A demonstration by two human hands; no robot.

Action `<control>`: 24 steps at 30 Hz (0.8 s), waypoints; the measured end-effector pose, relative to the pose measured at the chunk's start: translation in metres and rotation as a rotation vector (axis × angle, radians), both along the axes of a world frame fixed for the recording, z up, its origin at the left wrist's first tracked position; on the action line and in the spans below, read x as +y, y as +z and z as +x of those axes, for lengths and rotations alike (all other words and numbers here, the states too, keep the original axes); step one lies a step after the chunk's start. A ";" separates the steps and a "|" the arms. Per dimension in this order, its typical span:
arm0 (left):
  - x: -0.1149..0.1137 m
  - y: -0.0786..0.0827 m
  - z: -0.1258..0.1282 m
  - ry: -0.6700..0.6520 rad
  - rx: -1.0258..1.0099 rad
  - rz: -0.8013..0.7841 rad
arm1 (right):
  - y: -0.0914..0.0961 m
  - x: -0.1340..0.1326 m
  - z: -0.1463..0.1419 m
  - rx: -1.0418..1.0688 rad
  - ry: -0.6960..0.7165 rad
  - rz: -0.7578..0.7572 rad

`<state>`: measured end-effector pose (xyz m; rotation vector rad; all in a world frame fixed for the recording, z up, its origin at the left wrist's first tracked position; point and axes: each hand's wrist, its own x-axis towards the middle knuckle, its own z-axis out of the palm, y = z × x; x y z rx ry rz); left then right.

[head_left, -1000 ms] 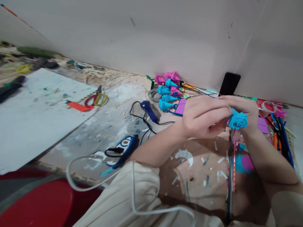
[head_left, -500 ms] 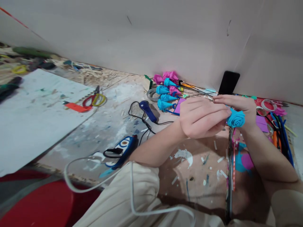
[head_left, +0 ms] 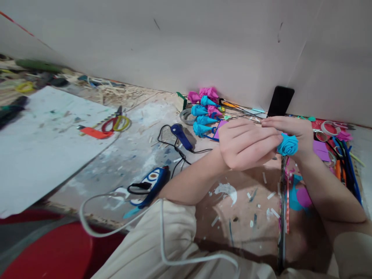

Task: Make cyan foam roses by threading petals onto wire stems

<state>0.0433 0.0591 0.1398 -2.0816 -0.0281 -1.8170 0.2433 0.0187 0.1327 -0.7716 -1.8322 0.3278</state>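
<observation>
A blue paper rose [head_left: 287,145] sits at the fingertips of my left hand [head_left: 248,145], whose fingers are bent and closed at the flower's base. My right hand [head_left: 293,126] lies just behind, its fingers pressed together and pointing left. Its fingertips pass behind my left hand, so what they grip is hidden. Beyond my left hand lie several finished flowers on dark stems, blue paper roses [head_left: 202,129] and pink paper flowers [head_left: 209,93].
A blue glue-gun-like tool [head_left: 180,136] with a black cord lies left of my hands, near a blue-and-white device [head_left: 154,180]. Scissors [head_left: 120,123] rest on a white sheet [head_left: 55,147]. A black phone [head_left: 281,101] leans on the wall. Wire bundles [head_left: 347,166] lie at right.
The blue rose has shifted very slightly left and turned a little at my fingertips. Both hands stay in nearly the same place.
</observation>
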 end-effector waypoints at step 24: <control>0.010 -0.004 0.014 -0.133 -0.091 -0.051 | 0.002 -0.001 -0.002 0.044 -0.019 -0.049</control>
